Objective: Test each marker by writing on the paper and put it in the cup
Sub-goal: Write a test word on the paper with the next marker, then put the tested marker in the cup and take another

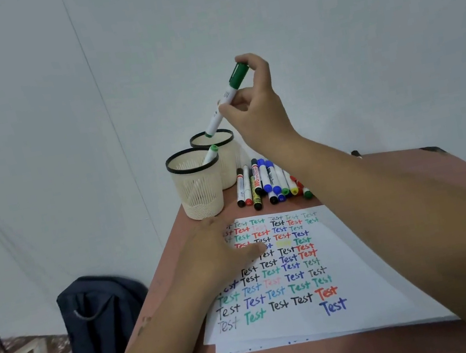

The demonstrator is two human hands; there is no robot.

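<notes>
right hand [257, 109] pinches the green marker [226, 99] over the far cup [227, 158], frame centre; left hand [223, 249] flat, grip spread on the paper [355, 294].

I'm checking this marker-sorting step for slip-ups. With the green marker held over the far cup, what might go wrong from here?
1. The right hand pinches the green marker tilted, its lower end just at the far cup rim; released now, it may clip the rim and fall outside.
2. The near cup stands at the table edge; a bump could tip it off.
3. The left hand rests on written words on the paper; fresh ink might smear.
</notes>
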